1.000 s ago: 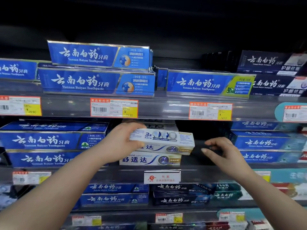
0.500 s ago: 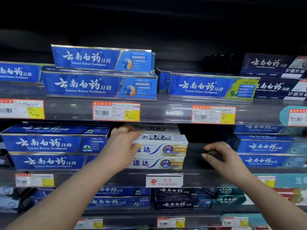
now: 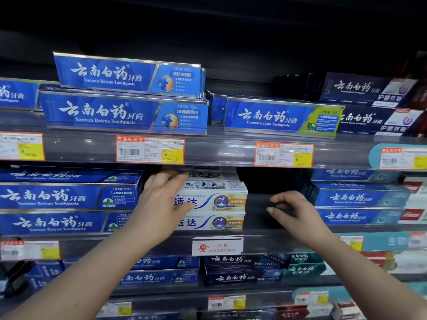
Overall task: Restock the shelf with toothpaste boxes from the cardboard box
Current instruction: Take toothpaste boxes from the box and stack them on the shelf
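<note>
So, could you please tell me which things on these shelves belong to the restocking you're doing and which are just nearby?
Part of the job:
- left hand, on the top white toothpaste box
- lower white toothpaste box
- right hand, empty, over the empty shelf gap

Just nearby:
- blue Yunnan Baiyao boxes
- price tags
- white notice card

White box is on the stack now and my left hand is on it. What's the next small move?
Probably let go and draw the left hand back. The upper white toothpaste box lies flat on the lower white box, fronts roughly flush, so it looks placed. The right hand hovers empty over the dark bare shelf gap beside them, where the next box could go.
</note>
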Motion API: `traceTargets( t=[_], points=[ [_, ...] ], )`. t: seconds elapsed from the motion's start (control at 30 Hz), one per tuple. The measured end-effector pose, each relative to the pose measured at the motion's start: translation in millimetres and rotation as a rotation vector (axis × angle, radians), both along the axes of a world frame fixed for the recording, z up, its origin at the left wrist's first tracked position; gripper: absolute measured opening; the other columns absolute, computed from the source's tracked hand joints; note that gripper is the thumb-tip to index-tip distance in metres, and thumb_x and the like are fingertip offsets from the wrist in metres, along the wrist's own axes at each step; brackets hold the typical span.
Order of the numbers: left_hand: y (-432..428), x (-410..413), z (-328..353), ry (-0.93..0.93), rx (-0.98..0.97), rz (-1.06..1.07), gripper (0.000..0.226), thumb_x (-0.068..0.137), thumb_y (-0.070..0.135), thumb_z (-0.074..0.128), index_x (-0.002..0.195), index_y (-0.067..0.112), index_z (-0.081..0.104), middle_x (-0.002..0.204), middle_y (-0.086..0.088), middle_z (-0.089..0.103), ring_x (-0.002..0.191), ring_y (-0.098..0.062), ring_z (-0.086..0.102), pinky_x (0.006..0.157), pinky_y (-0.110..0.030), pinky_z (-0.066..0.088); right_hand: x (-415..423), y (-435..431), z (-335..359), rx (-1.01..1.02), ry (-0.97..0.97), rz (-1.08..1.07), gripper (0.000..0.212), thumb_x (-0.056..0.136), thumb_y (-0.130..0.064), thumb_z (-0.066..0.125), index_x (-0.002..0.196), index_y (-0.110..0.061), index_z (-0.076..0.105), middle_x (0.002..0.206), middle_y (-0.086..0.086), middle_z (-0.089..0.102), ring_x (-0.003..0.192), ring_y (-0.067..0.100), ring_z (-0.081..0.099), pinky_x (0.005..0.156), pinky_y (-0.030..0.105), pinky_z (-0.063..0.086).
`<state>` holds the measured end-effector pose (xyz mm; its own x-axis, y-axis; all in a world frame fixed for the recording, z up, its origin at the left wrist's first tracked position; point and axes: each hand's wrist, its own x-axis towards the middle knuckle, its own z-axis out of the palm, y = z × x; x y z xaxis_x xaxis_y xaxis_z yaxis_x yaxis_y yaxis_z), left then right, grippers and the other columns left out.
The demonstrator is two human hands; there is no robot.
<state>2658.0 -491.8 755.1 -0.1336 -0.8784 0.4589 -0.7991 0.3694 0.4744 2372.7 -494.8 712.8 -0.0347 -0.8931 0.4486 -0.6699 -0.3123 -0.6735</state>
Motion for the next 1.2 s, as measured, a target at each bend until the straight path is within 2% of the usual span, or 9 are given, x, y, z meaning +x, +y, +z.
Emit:
traceTargets(
  t=[0.2, 0.3, 0.4, 0.47, 0.57, 0.77, 0.9, 1.03, 1.2],
  points=[
    [24, 5, -7, 0.161, -0.22, -0.073, 0.049, 0.075, 0.031, 0.071, 0.121, 0.02, 0.057, 0.111, 0.011, 0.042, 0.11, -0.009, 0.04, 0.092, -0.037, 0.044, -1, 6, 3, -0.015, 0.016, -0.027, 0.024, 0.079, -0.013, 0.069, 0.088, -0.031, 0.056, 0.098, -0.001, 0.053, 0.087, 0.005, 0.055, 0.074, -0.002, 0.039],
    [32, 11, -13, 0.195, -0.244, -0.104, 0.045, 0.071, 0.048, 0.056, 0.108, 0.024, 0.06, 0.095, 0.018, 0.049, 0.092, -0.001, 0.045, 0.083, -0.02, 0.039, 1, 14, 4, -0.024, 0.024, -0.044, 0.028, 0.078, -0.013, 0.07, 0.09, -0.032, 0.054, 0.1, 0.001, 0.052, 0.086, 0.009, 0.056, 0.075, -0.002, 0.039],
    [38, 12, -21, 0.266, -0.085, -0.255, 0.018, 0.076, 0.029, 0.069, 0.09, 0.033, 0.06, 0.084, 0.011, 0.054, 0.071, 0.003, 0.051, 0.06, -0.005, 0.039, 2, 29, 1, -0.025, 0.041, -0.086, 0.029, 0.078, -0.014, 0.07, 0.102, -0.022, 0.056, 0.1, 0.0, 0.05, 0.087, 0.003, 0.053, 0.075, -0.002, 0.037],
    [40, 6, -33, 0.218, 0.072, -0.375, 0.027, 0.073, 0.02, 0.074, 0.085, 0.039, 0.06, 0.087, 0.01, 0.058, 0.073, -0.002, 0.056, 0.061, -0.011, 0.044, 0, 44, -2, -0.03, 0.086, -0.121, 0.034, 0.079, -0.017, 0.069, 0.11, -0.015, 0.057, 0.101, -0.002, 0.05, 0.088, -0.006, 0.05, 0.073, -0.002, 0.036],
    [41, -12, -55, 0.086, 0.288, -0.451, 0.031, 0.071, 0.027, 0.075, 0.082, 0.048, 0.055, 0.084, 0.01, 0.061, 0.078, -0.009, 0.06, 0.072, -0.029, 0.052, -8, 75, -11, 0.014, 0.169, -0.19, 0.038, 0.081, -0.022, 0.067, 0.116, -0.012, 0.055, 0.101, -0.003, 0.048, 0.092, 0.005, 0.049, 0.071, -0.001, 0.034],
    [47, -59, -102, -0.063, 0.48, -0.535, 0.031, 0.075, 0.037, 0.07, 0.103, 0.04, 0.057, 0.096, 0.016, 0.055, 0.076, 0.0, 0.059, 0.066, -0.018, 0.044, -52, 143, -41, 0.236, 0.185, -0.359, 0.04, 0.084, -0.027, 0.063, 0.121, -0.016, 0.051, 0.107, -0.006, 0.045, 0.103, 0.01, 0.049, 0.072, 0.004, 0.035],
    [57, -93, -124, -0.168, 0.561, -0.59, 0.042, 0.077, 0.042, 0.066, 0.117, 0.035, 0.054, 0.103, 0.016, 0.049, 0.079, 0.002, 0.055, 0.071, -0.022, 0.044, -94, 186, -68, 0.365, 0.126, -0.496, 0.042, 0.082, -0.028, 0.065, 0.12, -0.016, 0.052, 0.105, -0.007, 0.048, 0.104, 0.012, 0.052, 0.081, 0.021, 0.039],
    [70, -134, -141, -0.298, 0.658, -0.625, 0.05, 0.08, 0.045, 0.062, 0.126, 0.036, 0.046, 0.116, 0.012, 0.048, 0.083, 0.0, 0.054, 0.072, -0.022, 0.042, -138, 227, -87, 0.439, 0.097, -0.598, 0.042, 0.079, -0.021, 0.068, 0.117, -0.011, 0.055, 0.103, -0.001, 0.053, 0.099, 0.014, 0.052, 0.081, 0.021, 0.036],
    [103, -244, -164, -0.325, 0.744, -0.696, 0.049, 0.082, 0.034, 0.065, 0.126, 0.025, 0.048, 0.111, 0.006, 0.046, 0.085, -0.004, 0.05, 0.07, -0.016, 0.037, -215, 288, -105, 0.515, 0.049, -0.672, 0.061, 0.068, -0.044, 0.057, 0.118, -0.009, 0.054, 0.106, 0.003, 0.057, 0.099, 0.012, 0.052, 0.078, 0.011, 0.032]
  ],
)
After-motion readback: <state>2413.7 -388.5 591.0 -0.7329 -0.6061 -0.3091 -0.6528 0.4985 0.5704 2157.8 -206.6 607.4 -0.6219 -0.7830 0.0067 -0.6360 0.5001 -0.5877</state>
